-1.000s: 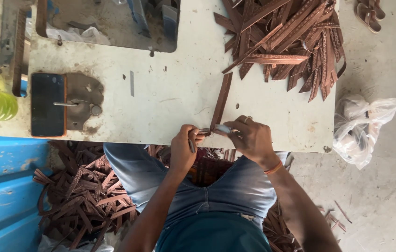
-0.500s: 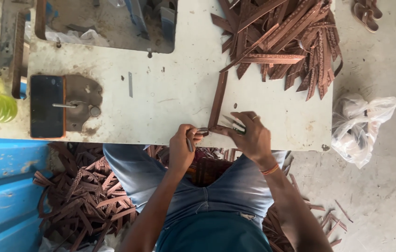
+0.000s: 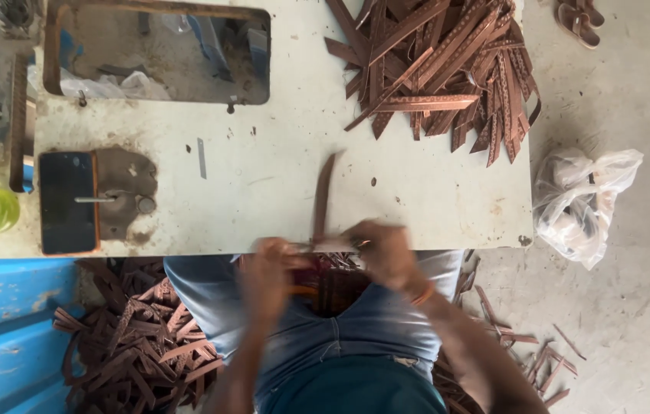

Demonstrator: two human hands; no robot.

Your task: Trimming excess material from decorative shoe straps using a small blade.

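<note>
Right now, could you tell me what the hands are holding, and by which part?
Both hands, left hand and right hand, meet at the near end of a brown strap at the table edge; blur hides the exact hold.

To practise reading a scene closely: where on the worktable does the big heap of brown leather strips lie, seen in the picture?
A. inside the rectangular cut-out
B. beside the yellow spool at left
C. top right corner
C: the heap of brown leather strips covers the worktable's top right corner.

A leather workshop: a worn worktable [image 3: 432, 199] heaped with cut brown strips [image 3: 448, 69], offcuts [image 3: 141, 345] littering the floor.
</note>
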